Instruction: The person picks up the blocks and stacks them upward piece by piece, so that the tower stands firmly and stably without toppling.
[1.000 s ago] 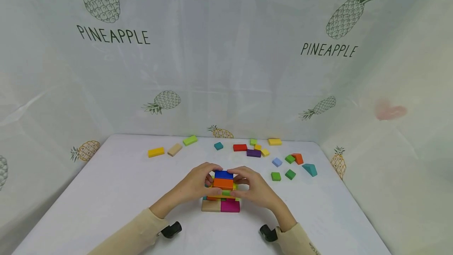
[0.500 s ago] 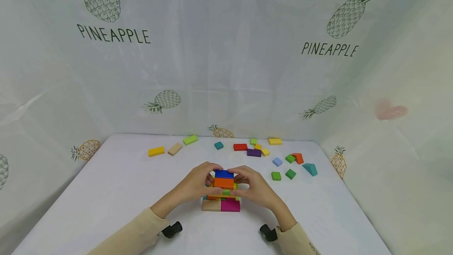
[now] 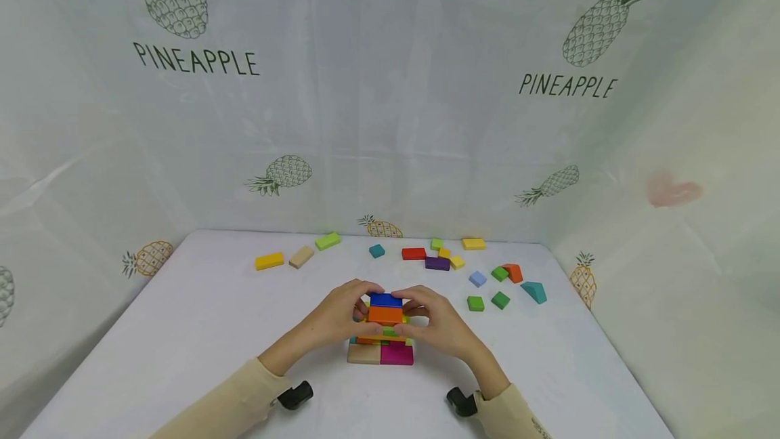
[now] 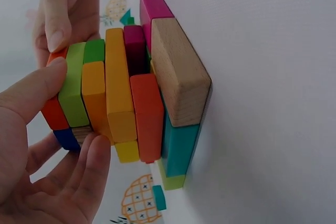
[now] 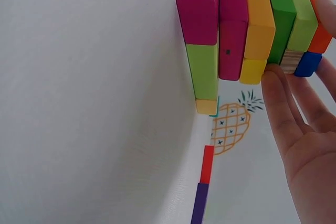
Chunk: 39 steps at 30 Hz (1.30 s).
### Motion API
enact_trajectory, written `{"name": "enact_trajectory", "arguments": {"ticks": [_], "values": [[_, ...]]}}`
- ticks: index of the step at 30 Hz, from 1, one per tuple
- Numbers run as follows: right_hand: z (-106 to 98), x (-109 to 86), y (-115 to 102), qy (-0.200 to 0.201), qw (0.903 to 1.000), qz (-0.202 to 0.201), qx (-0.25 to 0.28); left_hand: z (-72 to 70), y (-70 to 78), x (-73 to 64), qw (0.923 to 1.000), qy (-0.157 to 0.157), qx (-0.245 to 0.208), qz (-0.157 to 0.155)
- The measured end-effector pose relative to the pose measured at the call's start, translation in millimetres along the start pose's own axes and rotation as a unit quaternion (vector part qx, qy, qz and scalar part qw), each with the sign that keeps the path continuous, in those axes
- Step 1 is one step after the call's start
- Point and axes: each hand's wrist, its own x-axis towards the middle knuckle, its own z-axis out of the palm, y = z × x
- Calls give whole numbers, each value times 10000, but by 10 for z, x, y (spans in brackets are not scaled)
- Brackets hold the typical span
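The left hand [image 3: 341,313] and right hand [image 3: 439,321] pinch the stack [image 3: 385,316] high up, thumbs near, fingers far; a red block [image 3: 414,254] lies beyond.

Between your left hand [image 3: 338,315] and right hand [image 3: 437,319], the orange block [image 3: 385,316] looks like painted wood, smooth and satin; below your grip, the tan block [image 4: 181,66] shows bare, matt wood with fine grain. Under the blocks, the white table surface [image 3: 183,351] appears matt, while the backdrop [image 3: 390,107] beyond your grip resembles creased, faintly glossy plastic sheeting.
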Motion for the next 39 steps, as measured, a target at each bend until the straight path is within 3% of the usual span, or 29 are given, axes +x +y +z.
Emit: {"name": "enact_trajectory", "arguments": {"ticks": [5, 10, 15, 20, 25, 29, 35, 39], "values": [[6, 1, -11, -7, 10000, 26, -54, -150, -100, -32, 9999, -166, 7, -42], [1, 9, -18, 8, 9999, -9, -100, -521, -272, -51, 9999, -65, 92, 67], [-2, 3, 8, 28, 9999, 7, -156, -873, -569, -5, 9982, 265, 529, -84], [-4, -14, 18, 37, 9999, -2, -149, -1095, -901, 79, 9943, 604, 838, -263], [-2, -25, 14, 42, 9999, -60, -98, -1177, -1192, 160, 9887, 854, 1066, -611], [-1, -27, 2, 42, 9999, -78, -132, -1194, -1330, 224, 9851, 883, 1225, -822], [-3, -23, -1, 53, 9998, -113, -150, -1161, -1438, 289, 9812, 860, 1247, -1193], [1, -18, -13, 43, 9998, -119, -154, -1127, -1480, 292, 9788, 842, 1363, -1273]]}}
